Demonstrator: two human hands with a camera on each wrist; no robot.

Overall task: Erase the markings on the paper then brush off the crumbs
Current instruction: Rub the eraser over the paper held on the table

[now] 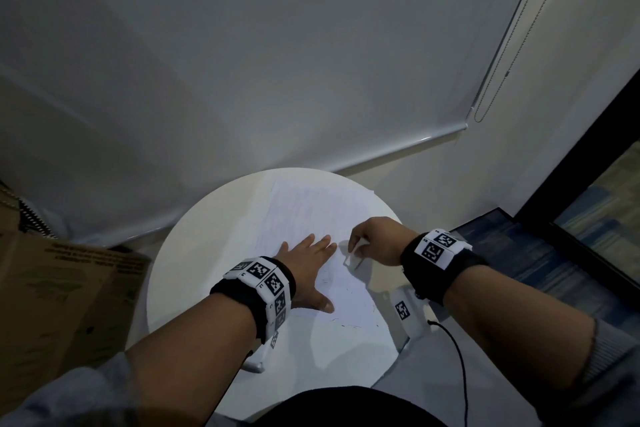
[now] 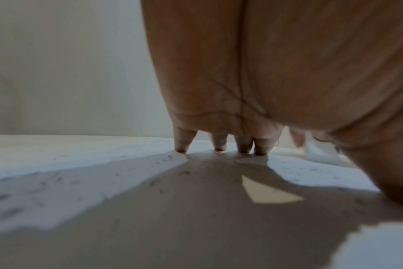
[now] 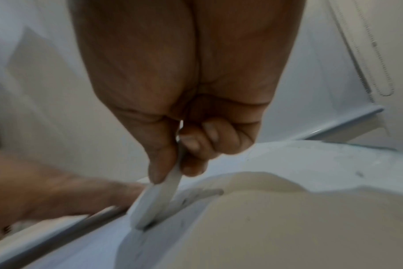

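Note:
A white sheet of paper [image 1: 311, 211] lies on a round white table [image 1: 180, 288]. My left hand [image 1: 311, 253] lies flat on the sheet with straight, spread fingers [image 2: 219, 143] pressing it down. My right hand [image 1: 367, 239] pinches a white eraser [image 1: 351, 258] between thumb and curled fingers at the paper's right side. In the right wrist view the eraser [image 3: 154, 203] touches the paper with its lower end, close to the left hand's fingertips [image 3: 117, 189]. Small dark marks and crumbs [image 1: 343, 324] dot the near part of the sheet, and specks [image 2: 184, 172] show under the left palm.
A cardboard box [image 1: 52, 288] stands to the left of the table. Behind the table hangs a white roller blind with its bottom rail [image 1: 398, 146]. A black cable [image 1: 453, 350] runs down past the table's right edge. Blue patterned floor [image 1: 519, 253] lies to the right.

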